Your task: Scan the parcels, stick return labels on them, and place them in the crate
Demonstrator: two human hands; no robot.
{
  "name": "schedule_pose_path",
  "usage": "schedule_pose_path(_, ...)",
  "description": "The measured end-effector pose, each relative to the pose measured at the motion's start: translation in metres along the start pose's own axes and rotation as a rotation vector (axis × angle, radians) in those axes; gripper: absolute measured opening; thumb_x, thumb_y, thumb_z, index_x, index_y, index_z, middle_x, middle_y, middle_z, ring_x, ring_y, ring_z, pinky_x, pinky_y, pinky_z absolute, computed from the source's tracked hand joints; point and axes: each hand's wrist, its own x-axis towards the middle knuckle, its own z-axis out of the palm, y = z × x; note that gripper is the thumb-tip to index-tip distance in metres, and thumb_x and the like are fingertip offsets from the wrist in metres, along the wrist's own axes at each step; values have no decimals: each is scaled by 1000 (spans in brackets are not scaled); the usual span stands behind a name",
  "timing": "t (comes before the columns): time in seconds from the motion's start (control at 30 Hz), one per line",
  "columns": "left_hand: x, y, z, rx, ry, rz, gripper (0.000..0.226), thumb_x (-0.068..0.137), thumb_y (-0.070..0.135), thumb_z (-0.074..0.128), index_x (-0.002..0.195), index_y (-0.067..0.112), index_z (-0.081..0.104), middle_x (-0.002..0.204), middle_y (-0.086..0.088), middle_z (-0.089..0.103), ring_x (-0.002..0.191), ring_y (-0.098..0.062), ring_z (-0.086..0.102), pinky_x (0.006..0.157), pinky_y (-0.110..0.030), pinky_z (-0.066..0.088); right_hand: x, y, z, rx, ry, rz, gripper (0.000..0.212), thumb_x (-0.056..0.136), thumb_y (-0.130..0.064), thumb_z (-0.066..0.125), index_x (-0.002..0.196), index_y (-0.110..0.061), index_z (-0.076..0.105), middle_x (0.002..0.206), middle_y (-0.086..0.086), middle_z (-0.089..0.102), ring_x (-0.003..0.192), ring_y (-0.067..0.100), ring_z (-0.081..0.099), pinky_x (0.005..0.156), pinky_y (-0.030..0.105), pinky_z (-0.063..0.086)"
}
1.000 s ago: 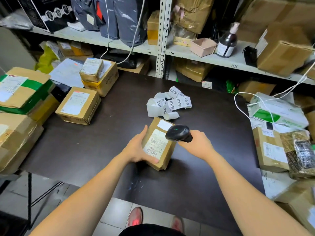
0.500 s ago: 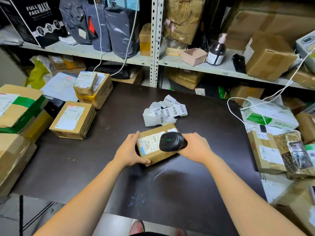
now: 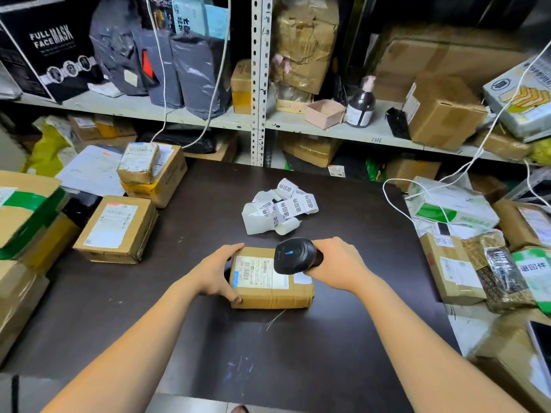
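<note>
The dark worktop (image 3: 193, 338) lies bare in front of the central parcel (image 3: 269, 295) and on both sides of it. Behind it, a heap of label strip (image 3: 280, 207) blocks the middle. Cardboard boxes (image 3: 116, 231) crowd the left edge and stacked parcels (image 3: 453, 269) the right, where a white cable (image 3: 384, 190) loops over the far corner.

The black box (image 3: 38, 64) on the far left shelf (image 3: 119, 107) reads "FULL FACE MASK". The crumpled label strip (image 3: 286, 205) on the counter (image 3: 208, 293) repeats "退回件", as does a green-edged sticker (image 3: 533, 268) far right.

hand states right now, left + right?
Left hand: grips the left end of the parcel.
Right hand: holds the scanner just above that parcel.
</note>
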Motion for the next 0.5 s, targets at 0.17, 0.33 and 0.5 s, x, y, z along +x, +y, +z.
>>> schedule_pose_path(0.17, 0, -1, 1, -16, -1, 1, 140, 38, 43, 95, 157, 39, 21, 150, 21, 33, 140, -9, 36, 115, -31, 35, -6, 9, 11, 172, 25, 98, 14, 75, -34, 63, 89, -34, 60, 77, -15, 67, 72, 9, 61, 59, 27, 43)
schedule_pose_path(0.33, 2, -3, 3, -35, -3, 17, 138, 40, 41, 95, 157, 37, 20, 147, 22, 33, 137, -8, 37, 110, -25, 34, -2, 33, 45, 462, 36, 300, 10, 93, -20, 57, 98, -28, 52, 94, -8, 64, 77, 7, 57, 60, 24, 39)
schedule_pose_path(0.5, 7, -3, 3, -77, 18, 42, 129, 51, 51, 96, 157, 32, 25, 146, 20, 34, 131, -3, 39, 106, -22, 34, 5, 62, 79, 370, 131, 565, 32, 93, -12, 62, 121, -6, 50, 116, 12, 59, 107, 33, 57, 83, 38, 47)
